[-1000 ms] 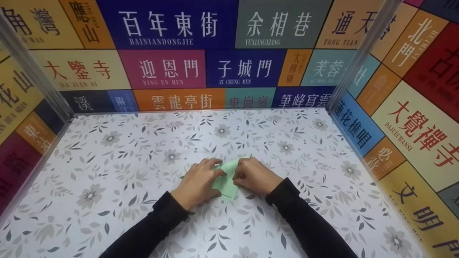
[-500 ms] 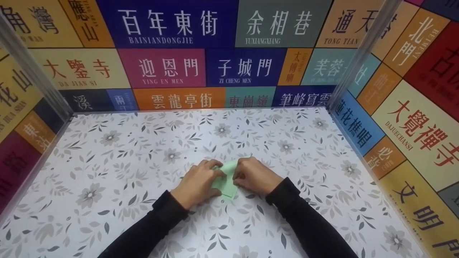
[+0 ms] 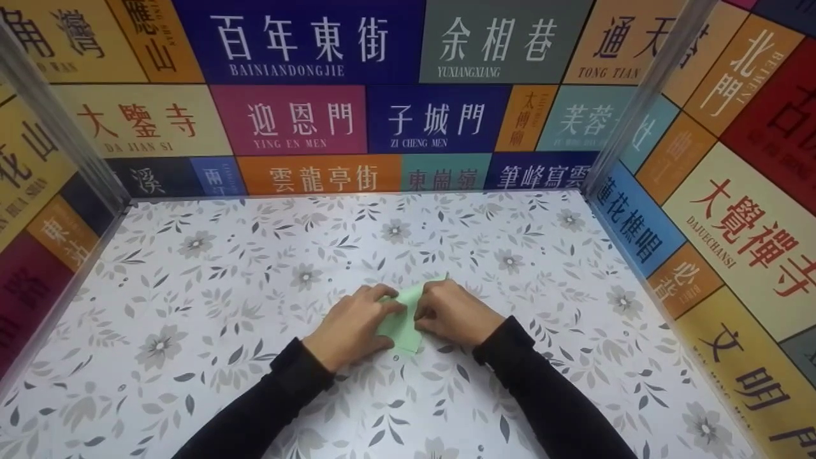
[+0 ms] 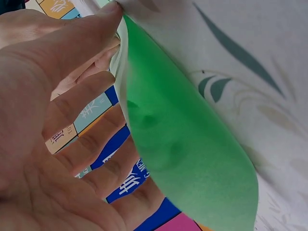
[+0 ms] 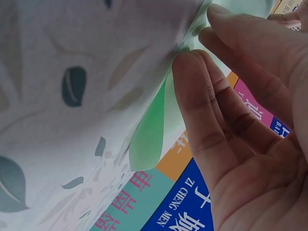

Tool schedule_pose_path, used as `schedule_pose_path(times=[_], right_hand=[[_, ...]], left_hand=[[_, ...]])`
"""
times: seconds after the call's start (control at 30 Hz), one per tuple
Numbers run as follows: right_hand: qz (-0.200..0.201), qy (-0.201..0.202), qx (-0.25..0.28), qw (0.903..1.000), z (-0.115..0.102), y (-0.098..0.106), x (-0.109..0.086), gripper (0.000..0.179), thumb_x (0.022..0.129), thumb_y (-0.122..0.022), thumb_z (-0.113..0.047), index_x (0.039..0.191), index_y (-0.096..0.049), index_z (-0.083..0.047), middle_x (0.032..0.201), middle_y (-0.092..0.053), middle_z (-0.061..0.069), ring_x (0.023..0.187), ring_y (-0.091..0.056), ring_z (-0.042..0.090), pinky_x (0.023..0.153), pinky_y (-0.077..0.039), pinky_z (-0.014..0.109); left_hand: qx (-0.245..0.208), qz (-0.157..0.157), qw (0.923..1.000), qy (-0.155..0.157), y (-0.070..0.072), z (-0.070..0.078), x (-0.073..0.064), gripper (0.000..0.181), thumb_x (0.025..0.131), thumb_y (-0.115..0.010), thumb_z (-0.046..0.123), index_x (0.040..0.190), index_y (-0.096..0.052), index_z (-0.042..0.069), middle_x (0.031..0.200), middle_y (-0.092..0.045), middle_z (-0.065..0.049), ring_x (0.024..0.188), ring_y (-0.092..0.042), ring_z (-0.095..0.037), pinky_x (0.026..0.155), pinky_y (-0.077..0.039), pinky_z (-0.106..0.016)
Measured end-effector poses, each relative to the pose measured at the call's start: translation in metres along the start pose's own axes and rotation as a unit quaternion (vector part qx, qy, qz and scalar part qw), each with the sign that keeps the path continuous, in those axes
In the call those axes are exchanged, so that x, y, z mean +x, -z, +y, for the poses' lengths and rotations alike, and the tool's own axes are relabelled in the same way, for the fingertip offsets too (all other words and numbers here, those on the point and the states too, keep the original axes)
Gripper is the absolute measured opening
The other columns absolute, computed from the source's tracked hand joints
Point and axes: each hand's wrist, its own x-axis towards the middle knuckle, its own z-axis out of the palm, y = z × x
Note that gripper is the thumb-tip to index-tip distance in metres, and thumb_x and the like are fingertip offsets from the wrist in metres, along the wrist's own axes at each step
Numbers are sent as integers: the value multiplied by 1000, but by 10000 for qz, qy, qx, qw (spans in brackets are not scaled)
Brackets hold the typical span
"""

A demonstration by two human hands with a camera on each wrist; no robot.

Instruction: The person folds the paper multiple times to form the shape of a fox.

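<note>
A folded piece of light green paper (image 3: 405,325) lies on the table between both hands. From the left, my left hand (image 3: 349,325) touches it with fingers spread, thumb near its close edge and forefinger on top. In the left wrist view a layer of the green paper (image 4: 192,178) stands curved up off the table beside the fairly straight fingers (image 4: 91,139). On the paper's right side, my right hand (image 3: 456,313) is curled, with thumb and forefinger tips together at the paper. The right wrist view shows a folded corner of the paper (image 5: 149,134) beyond the fingers (image 5: 197,96).
The table (image 3: 223,395) has a white covering with a grey leaf and flower print. Panels with coloured blocks and large characters, such as the back panel (image 3: 287,121) and right panel (image 3: 720,236), enclose it. Clear strips (image 3: 644,95) run up the corners.
My left fingertips have shifted slightly right, and the paper's upper layer has moved right so its near edge lies closer to the lower layer's edge. The right hand has stayed in place.
</note>
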Motion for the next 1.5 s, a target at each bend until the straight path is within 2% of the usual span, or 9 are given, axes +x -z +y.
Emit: schedule_pose_path(times=[0.37,0.6,0.93,1.03,1.33,1.5], right_hand=[[-52,-84,32,9999,-4,3,1,8,92,-98,-9,95,-90,-11,89,-80,4,83,-74,17,78,-66,30],[-91,-39,70,9999,-3,2,1,8,90,-98,-8,94,-91,-11,89,-81,4,83,-76,19,79,-67,31],[-135,-32,-1,9999,-4,-2,0,9,91,-99,-11,95,-91,-10,91,-80,5,88,-76,21,83,-66,32],[-134,-37,-58,9999,-4,-2,0,9,91,-99,-12,95,-91,-10,92,-80,5,89,-76,22,84,-66,33],[-182,-48,-16,9998,-4,-2,-1,12,92,-99,-15,98,-91,-10,94,-81,7,89,-77,23,84,-67,34],[-261,-183,55,9995,-4,-2,-1,13,93,-99,-18,99,-91,-10,96,-82,7,91,-78,23,86,-68,34]], left_hand=[[-102,-20,9999,11,2,-1,0,68,84,-106,23,144,-80,8,146,-74,-17,127,-75,-41,103,-69,-55],[-158,-18,9999,48,2,-3,-1,67,83,-106,24,142,-81,6,144,-75,-18,123,-77,-41,101,-70,-55],[-374,-317,9981,361,3,-2,-1,72,87,-104,23,153,-77,16,159,-69,-23,136,-74,-48,108,-67,-61],[-388,-395,9975,438,2,-2,-1,70,88,-103,23,153,-78,19,162,-68,-24,138,-73,-50,109,-67,-63],[-271,-521,9966,574,4,-4,0,66,89,-102,31,150,-80,19,167,-66,-23,144,-70,-51,116,-63,-65],[-201,-516,9971,526,4,-6,0,66,89,-102,34,149,-80,16,167,-66,-23,143,-71,-51,116,-63,-65]])
